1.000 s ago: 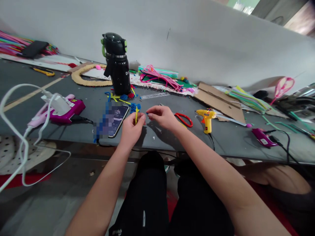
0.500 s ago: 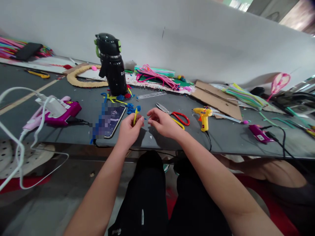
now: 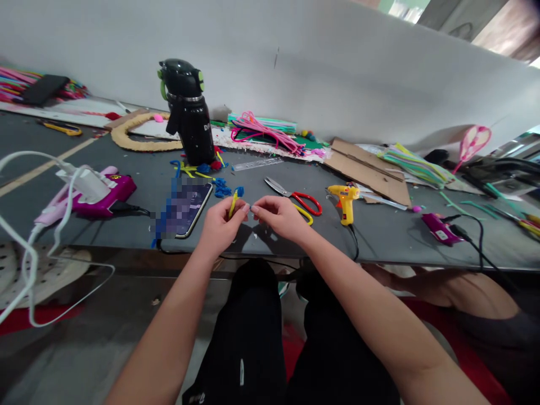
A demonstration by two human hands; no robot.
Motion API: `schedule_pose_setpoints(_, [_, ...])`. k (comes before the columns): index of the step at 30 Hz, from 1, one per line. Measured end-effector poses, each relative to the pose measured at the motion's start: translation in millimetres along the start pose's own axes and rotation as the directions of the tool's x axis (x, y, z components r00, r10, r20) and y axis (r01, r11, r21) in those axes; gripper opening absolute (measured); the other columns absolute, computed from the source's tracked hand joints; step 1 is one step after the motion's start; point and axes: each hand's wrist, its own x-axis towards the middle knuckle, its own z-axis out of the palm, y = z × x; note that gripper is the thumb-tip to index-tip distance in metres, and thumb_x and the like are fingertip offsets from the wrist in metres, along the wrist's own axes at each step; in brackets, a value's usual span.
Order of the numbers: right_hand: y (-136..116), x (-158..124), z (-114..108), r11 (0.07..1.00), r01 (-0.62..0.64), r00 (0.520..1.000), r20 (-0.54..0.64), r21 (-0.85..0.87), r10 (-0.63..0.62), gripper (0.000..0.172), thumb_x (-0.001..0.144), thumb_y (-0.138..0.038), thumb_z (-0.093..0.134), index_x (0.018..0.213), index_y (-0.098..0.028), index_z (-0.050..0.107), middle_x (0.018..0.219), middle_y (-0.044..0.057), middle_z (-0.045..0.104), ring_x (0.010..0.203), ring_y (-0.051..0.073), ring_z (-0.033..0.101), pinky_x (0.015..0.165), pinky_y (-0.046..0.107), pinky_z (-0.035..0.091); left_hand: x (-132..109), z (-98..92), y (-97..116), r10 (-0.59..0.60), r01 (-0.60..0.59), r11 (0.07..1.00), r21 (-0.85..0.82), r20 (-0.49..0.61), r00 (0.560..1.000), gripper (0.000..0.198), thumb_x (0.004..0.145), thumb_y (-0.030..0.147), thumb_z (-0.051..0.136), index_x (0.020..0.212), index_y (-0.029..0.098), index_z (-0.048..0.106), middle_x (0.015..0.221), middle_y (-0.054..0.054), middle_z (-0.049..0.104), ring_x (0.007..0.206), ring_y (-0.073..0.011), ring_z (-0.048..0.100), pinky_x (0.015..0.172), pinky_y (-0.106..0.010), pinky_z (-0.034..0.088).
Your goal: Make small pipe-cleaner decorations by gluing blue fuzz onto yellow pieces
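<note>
Left hand (image 3: 223, 225) is clamped on a yellow fuzzy stick (image 3: 233, 205), whose blue tuft (image 3: 239, 192) pokes up above the grip, over the front of the worktop (image 3: 392, 239). Right hand (image 3: 282, 217) is pinched just beside it; whether it grips anything is too small to tell. Scissors (image 3: 292, 194) lie just beyond the right hand, near a yellow glue gun (image 3: 346, 201).
</note>
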Motion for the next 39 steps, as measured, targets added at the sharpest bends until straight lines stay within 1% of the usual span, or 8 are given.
schedule_pose_setpoints(5, [0.2, 0.4, 0.9, 0.999, -0.012, 1.0, -0.023, -0.037, 0.011, 0.021, 0.085, -0.036, 0.063, 0.084, -0.015, 0.065, 0.073, 0.001, 0.064, 0.064, 0.011, 0.055, 0.059, 0.023, 0.043, -1.0, 1.2, 1.8, 0.013, -0.014, 1.0, 0.024, 0.026, 1.0, 0.015, 0.087, 0.027, 0.061, 0.077, 0.016, 0.063, 0.066, 0.001, 0.06, 0.061, -0.0123, 0.05, 0.058, -0.024, 0.037])
schedule_pose_setpoints(10, [1.3, 0.1, -1.1, 0.999, -0.003, 1.0, -0.024, -0.034, 0.002, 0.019, 0.085, -0.033, 0.061, 0.083, -0.014, 0.064, 0.072, 0.0, 0.061, 0.062, 0.01, 0.052, 0.057, 0.023, 0.041, -2.5, 0.9, 0.3, 0.009, -0.011, 0.999, 0.036, 0.067, 0.998, 0.019, 0.088, 0.028, 0.062, 0.073, 0.015, 0.065, 0.063, 0.002, 0.056, 0.058, -0.011, 0.044, 0.055, -0.025, 0.033])
schedule_pose_setpoints(14, [1.4, 0.0, -2.2, 0.998, 0.044, 0.999, -0.028, -0.055, -0.046, 0.018, 0.086, -0.032, 0.061, 0.082, -0.015, 0.064, 0.07, -0.001, 0.059, 0.061, 0.009, 0.05, 0.058, 0.023, 0.039, -2.7, 0.0, -1.8, 0.016, -0.022, 0.998, 0.058, 0.097, 0.995, 0.022, 0.088, 0.029, 0.061, 0.071, 0.016, 0.065, 0.06, 0.003, 0.052, 0.056, -0.011, 0.041, 0.054, -0.026, 0.03])
schedule_pose_setpoints(20, [-0.2, -3.1, -0.2, 0.98, 0.12, 0.991, -0.033, -0.161, -0.127, 0.016, 0.087, -0.028, 0.058, 0.082, -0.014, 0.063, 0.069, -0.001, 0.057, 0.061, 0.009, 0.046, 0.058, 0.023, 0.038, -3.1, -1.2, -2.9, 0.026, -0.036, 0.996, 0.084, 0.111, 0.993, 0.021, 0.087, 0.028, 0.061, 0.07, 0.016, 0.064, 0.061, 0.001, 0.056, 0.057, -0.0121, 0.044, 0.055, -0.027, 0.031])
schedule_pose_setpoints(24, [-1.8, -6.1, 2.4, 0.94, 0.179, 0.978, -0.051, -0.289, -0.202, 0.014, 0.087, -0.024, 0.057, 0.081, -0.014, 0.064, 0.067, -0.001, 0.058, 0.061, 0.01, 0.048, 0.059, 0.024, 0.037, -3.3, -1.0, -3.9, 0.029, -0.041, 0.992, 0.123, 0.094, 0.995, 0.019, 0.086, 0.026, 0.06, 0.07, 0.016, 0.063, 0.06, 0.002, 0.055, 0.056, -0.0122, 0.044, 0.054, -0.027, 0.031])
schedule_pose_setpoints(27, [-2.9, -7.4, 3.0, 0.925, 0.182, 0.973, -0.077, -0.333, -0.219, 0.012, 0.086, -0.022, 0.058, 0.08, -0.015, 0.066, 0.068, 0.0, 0.061, 0.062, 0.011, 0.051, 0.062, 0.024, 0.039, -3.4, -0.5, -4.5, 0.034, -0.047, 0.987, 0.153, 0.082, 0.996, 0.019, 0.086, 0.026, 0.06, 0.069, 0.017, 0.062, 0.059, 0.002, 0.054, 0.056, -0.012, 0.043, 0.055, -0.027, 0.032])
schedule_pose_setpoints(32, [-0.1, -6.4, -0.4, 0.962, 0.145, 0.98, -0.104, -0.232, -0.172, 0.014, 0.086, -0.024, 0.06, 0.083, -0.014, 0.069, 0.071, 0.001, 0.066, 0.064, 0.011, 0.054, 0.062, 0.024, 0.042, -3.8, 0.9, -4.5, 0.009, -0.022, 0.99, 0.138, 0.093, 0.996, 0.023, 0.088, 0.029, 0.06, 0.07, 0.017, 0.063, 0.061, 0.002, 0.055, 0.057, -0.0121, 0.044, 0.055, -0.027, 0.031])
schedule_pose_setpoints(39, [4.4, -4.3, -5.6, 0.991, 0.097, 0.994, -0.042, -0.087, -0.101, 0.021, 0.086, -0.035, 0.064, 0.084, -0.014, 0.066, 0.072, 0.0, 0.062, 0.061, 0.01, 0.05, 0.058, 0.023, 0.041, -2.3, 0.9, -2.2, 0.019, -0.025, 0.998, 0.058, 0.105, 0.994, 0.02, 0.089, 0.031, 0.06, 0.075, 0.017, 0.063, 0.063, 0.002, 0.053, 0.058, -0.0116, 0.042, 0.055, -0.026, 0.031])
